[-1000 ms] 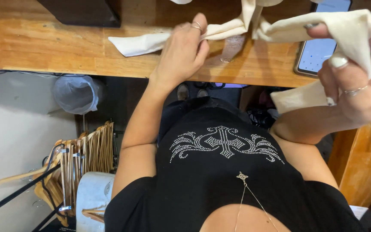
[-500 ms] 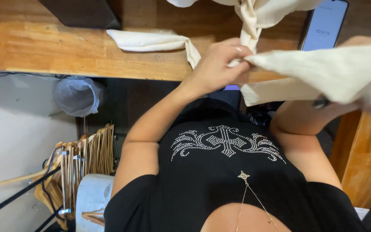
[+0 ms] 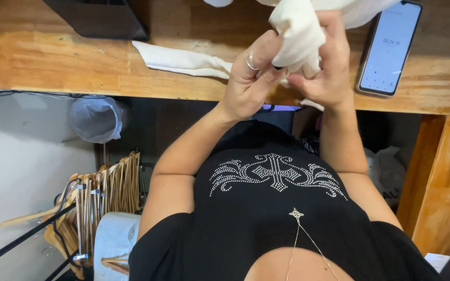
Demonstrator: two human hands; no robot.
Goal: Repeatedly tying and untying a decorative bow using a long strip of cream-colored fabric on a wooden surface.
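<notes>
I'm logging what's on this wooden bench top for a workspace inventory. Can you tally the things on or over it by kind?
Cream cloth pieces: 2, one bunched in both hands, one lying flat
Phones: 1
Dark boxes: 1, at the far edge
Hands: 2, left hand, right hand
Total: 6

Setting: looks like a small clothing workroom or the back room of a garment shop. Evidence: long worn wooden workbench [image 3: 53, 62]; dense row of wooden clothes hangers [image 3: 105, 192] on a dark rail below it; strip of cream cloth [image 3: 183, 60] on the bench; smartphone [image 3: 389, 47] lying screen-up; bin lined with a plastic bag [image 3: 97, 117] underneath.
</notes>
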